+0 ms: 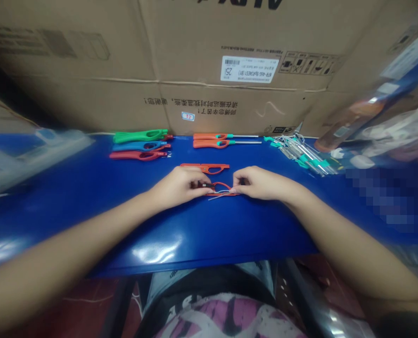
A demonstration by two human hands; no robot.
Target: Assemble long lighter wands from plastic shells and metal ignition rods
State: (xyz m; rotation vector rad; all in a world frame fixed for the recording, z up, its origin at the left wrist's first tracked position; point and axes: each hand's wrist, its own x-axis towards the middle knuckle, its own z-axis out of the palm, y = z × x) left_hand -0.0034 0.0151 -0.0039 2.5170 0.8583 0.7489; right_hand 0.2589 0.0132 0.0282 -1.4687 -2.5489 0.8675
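Observation:
Between my two hands lies an open orange lighter shell [224, 184] with a looped trigger guard. My left hand [186, 187] is closed, thumb and finger pinching a small black part [206, 186] at the shell's left side. Opposite it, my right hand [254, 183] pinches a thin pale wire [223, 191] at the right end of the shell. A thin grey rod or wire [216, 197] sticks out toward me below the shell. Just behind my hands rests another orange shell piece [209, 168]. My fingers partly hide the shell's ends.
Green [140, 136], blue [138, 146] and red [138, 155] lighter handles lie at back left. Two orange lighters [209, 143] with metal tubes lie at back centre. Right of them is a pile of metal tubes [307, 155] with teal ends. A cardboard box [117, 103] stands behind the blue table [209, 230].

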